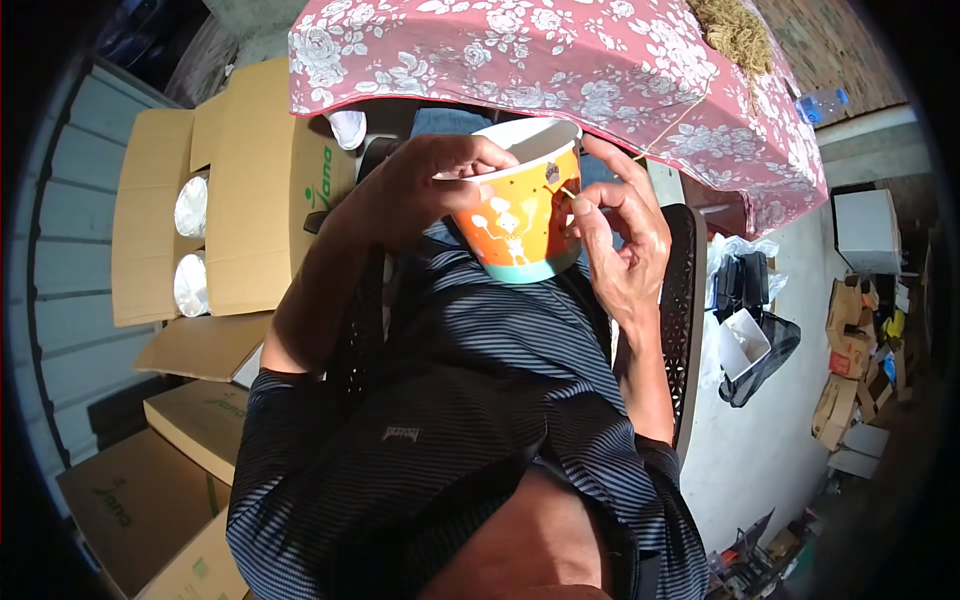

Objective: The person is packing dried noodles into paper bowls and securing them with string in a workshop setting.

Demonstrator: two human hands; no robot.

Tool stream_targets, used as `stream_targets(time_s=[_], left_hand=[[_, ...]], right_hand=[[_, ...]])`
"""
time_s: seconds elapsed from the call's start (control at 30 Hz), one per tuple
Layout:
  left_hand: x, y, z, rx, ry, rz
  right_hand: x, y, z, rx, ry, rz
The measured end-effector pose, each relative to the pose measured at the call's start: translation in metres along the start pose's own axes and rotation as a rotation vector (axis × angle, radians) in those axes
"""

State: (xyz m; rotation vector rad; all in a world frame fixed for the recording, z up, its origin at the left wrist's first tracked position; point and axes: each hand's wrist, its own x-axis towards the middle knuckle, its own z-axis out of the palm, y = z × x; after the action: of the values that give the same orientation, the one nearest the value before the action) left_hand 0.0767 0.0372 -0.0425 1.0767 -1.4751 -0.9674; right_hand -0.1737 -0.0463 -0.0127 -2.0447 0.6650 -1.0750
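Note:
An orange paper bucket (520, 228), with a white inside, a teal bottom band and a white cartoon figure, is held over my lap, its mouth tilted up. My left hand (440, 180) grips its rim at the left, fingers inside the mouth and thumb along the outer wall. Beside the right wall, my right hand (630, 225) pinches a thin straw-coloured strand (568, 193) between thumb and fingers. The strand's end lies against the bucket near a dark spot; whether it passes through the wall, I cannot tell.
Ahead stands a table with a pink floral cloth (480, 60), a bundle of straw-coloured fibre (735, 35) on it. Open cardboard boxes (250, 190) holding white-wrapped stacks are at my left. A white container (745, 345) and black bag lie at right, with scattered cartons (850, 350) farther off.

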Motion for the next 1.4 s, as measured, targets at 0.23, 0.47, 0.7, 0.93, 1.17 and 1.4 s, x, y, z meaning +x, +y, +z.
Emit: stream_targets(time_s=[0.23, 0.47, 0.7, 0.93, 1.17, 1.4], left_hand=[[0.025, 0.022, 0.000, 0.140, -0.102, -0.073], [0.028, 0.030, 0.017, 0.447, 0.026, -0.117], [0.014, 0.003, 0.010, 0.422, 0.040, -0.130], [0.023, -0.023, -0.003, 0.526, 0.078, -0.041], [0.023, -0.025, 0.018, 0.593, 0.208, -0.092], [0.018, -0.005, 0.025, 0.627, 0.092, -0.208]], right_hand=[[0.022, 0.021, 0.003, 0.158, -0.165, 0.039], [0.010, 0.041, 0.018, 0.351, -0.144, 0.212], [0.009, 0.054, 0.022, 0.253, -0.190, 0.124], [0.014, 0.063, 0.030, 0.156, -0.164, 0.117], [0.013, 0.072, 0.037, 0.192, -0.119, 0.178], [0.006, 0.073, 0.031, 0.268, -0.091, 0.207]])
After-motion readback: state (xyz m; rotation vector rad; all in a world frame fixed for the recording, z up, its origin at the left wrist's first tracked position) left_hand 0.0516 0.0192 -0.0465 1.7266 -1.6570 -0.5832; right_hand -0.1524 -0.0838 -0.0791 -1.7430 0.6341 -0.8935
